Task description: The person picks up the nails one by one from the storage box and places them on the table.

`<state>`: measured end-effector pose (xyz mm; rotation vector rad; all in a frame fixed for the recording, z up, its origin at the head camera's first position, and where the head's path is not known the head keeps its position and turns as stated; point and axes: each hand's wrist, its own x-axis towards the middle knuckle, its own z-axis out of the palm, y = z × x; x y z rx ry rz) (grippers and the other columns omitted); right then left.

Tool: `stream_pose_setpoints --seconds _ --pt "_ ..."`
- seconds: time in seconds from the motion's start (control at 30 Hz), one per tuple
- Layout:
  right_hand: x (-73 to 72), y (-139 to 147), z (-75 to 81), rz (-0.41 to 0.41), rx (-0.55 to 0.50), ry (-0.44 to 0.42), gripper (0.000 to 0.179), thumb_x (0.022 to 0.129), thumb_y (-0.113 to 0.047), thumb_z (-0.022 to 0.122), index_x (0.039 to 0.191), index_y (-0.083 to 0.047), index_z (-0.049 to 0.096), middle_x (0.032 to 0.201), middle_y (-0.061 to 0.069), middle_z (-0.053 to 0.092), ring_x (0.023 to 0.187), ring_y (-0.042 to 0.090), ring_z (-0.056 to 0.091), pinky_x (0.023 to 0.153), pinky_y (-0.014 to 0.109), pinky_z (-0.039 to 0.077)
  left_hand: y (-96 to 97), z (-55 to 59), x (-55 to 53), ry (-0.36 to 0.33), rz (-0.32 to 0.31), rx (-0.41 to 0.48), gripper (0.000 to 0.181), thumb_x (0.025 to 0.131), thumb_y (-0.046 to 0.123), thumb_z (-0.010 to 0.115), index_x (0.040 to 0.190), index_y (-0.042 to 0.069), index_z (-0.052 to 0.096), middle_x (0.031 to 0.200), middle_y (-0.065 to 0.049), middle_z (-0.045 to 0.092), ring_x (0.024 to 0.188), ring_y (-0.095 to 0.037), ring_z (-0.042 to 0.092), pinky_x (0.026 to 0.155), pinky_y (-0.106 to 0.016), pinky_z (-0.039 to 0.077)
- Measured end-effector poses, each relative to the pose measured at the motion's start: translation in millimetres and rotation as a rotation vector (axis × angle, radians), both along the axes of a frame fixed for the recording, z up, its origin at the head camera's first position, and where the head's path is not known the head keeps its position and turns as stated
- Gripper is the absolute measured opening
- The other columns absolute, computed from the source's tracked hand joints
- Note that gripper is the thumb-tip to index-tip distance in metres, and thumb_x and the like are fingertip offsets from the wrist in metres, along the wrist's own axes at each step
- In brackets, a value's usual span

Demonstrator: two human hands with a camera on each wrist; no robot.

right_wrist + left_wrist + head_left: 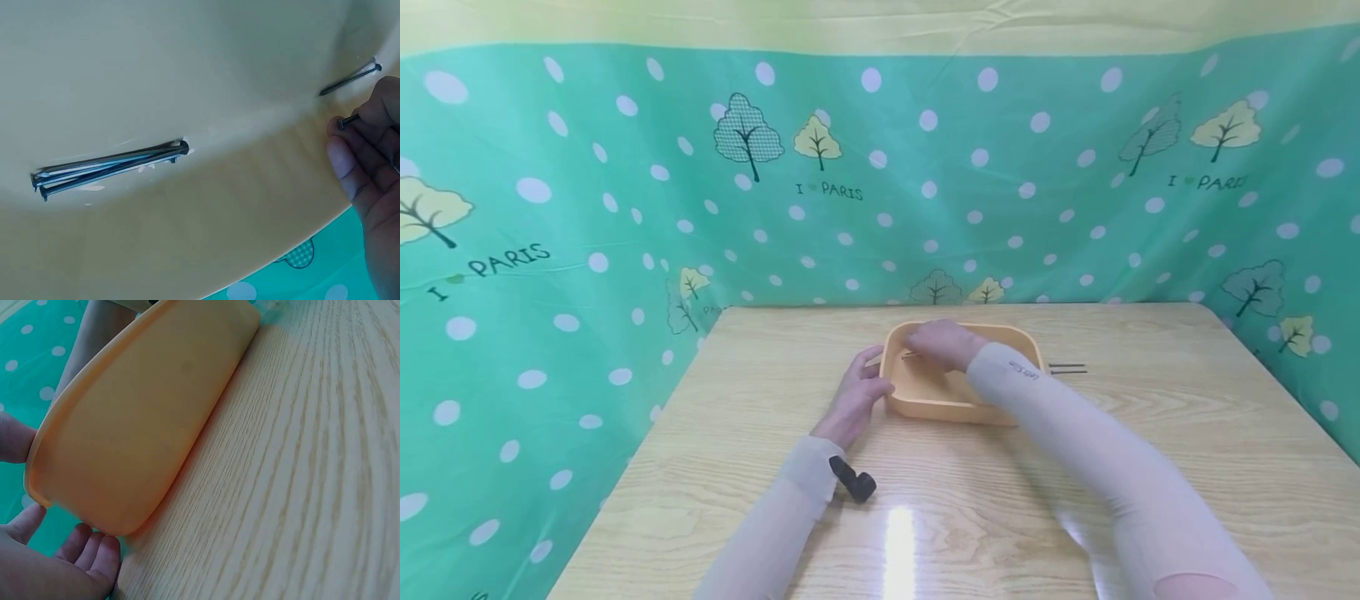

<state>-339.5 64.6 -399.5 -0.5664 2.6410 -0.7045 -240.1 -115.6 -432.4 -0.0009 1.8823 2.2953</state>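
An orange rectangular basin [951, 410] with rounded corners stands on the wooden table. My left hand [854, 400] holds its left end, thumb at the near corner and fingers against the outer side wall. In the left wrist view, those fingers [87, 550] touch the rounded wall. My right hand [947, 343] reaches inside the basin and pinches a nail [347, 120], most of it hidden by the fingers. Several nails [109, 167] lie bunched together on the basin's floor in the right wrist view. A separate nail [350, 80] lies close to the right fingertips.
Two long nails [1067, 372] lie on the table just right of the basin. Green dotted cloth [925, 167] hangs behind the table [737, 367] and at both sides. A small black device [853, 479] is strapped to the left wrist.
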Motion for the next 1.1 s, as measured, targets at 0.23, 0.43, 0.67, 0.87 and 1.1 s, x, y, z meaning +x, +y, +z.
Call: stream_pose_setpoints --seconds 0.23,0.43,0.67,0.87,1.1 --pt "-2.5 3 7.6 0.430 0.390 0.487 0.016 0.093 -0.015 0.058 0.107 -0.019 0.064 0.088 -0.006 0.063 0.079 0.012 0.058 0.076 0.027 0.050 0.3 1.6 0.4 0.004 -0.004 0.005 0.079 0.070 -0.008 0.059 0.143 0.013 0.036 0.138 -0.027 0.040 0.122 -0.041 0.048 0.103 -0.043 0.038" --pt "-0.2 6 12.7 0.440 0.395 0.510 0.017 0.090 -0.009 0.060 0.104 -0.017 0.065 0.089 -0.004 0.064 0.080 0.015 0.060 0.077 0.028 0.050 -1.1 3.4 1.3 -0.005 -0.029 0.000 0.081 0.073 -0.008 0.058 0.147 0.013 0.031 0.141 -0.027 0.037 0.124 -0.042 0.046 0.106 -0.045 0.034" --pt "2.9 12 21.2 0.427 0.432 0.525 0.030 0.084 -0.001 0.061 0.107 -0.019 0.066 0.087 -0.006 0.062 0.075 0.013 0.058 0.070 0.026 0.050 0.0 2.2 1.0 -0.011 -0.006 -0.007 0.080 0.071 -0.008 0.059 0.144 0.014 0.035 0.139 -0.027 0.040 0.121 -0.040 0.049 0.106 -0.046 0.034" --pt "7.9 19 33.9 0.373 0.416 0.449 0.037 0.086 0.000 0.055 0.116 -0.021 0.064 0.084 -0.008 0.059 0.072 0.012 0.055 0.068 0.027 0.048 0.3 1.8 0.8 -0.005 0.006 -0.009 0.080 0.070 -0.007 0.059 0.144 0.014 0.036 0.138 -0.025 0.040 0.120 -0.039 0.049 0.104 -0.044 0.036" --pt "13.9 29 43.0 0.379 0.408 0.468 0.037 0.084 0.004 0.055 0.110 -0.020 0.065 0.084 -0.008 0.059 0.071 0.012 0.055 0.068 0.026 0.049 0.4 2.8 1.9 0.000 -0.003 -0.014 0.081 0.070 -0.005 0.060 0.145 0.013 0.034 0.139 -0.026 0.039 0.121 -0.040 0.048 0.105 -0.045 0.035"
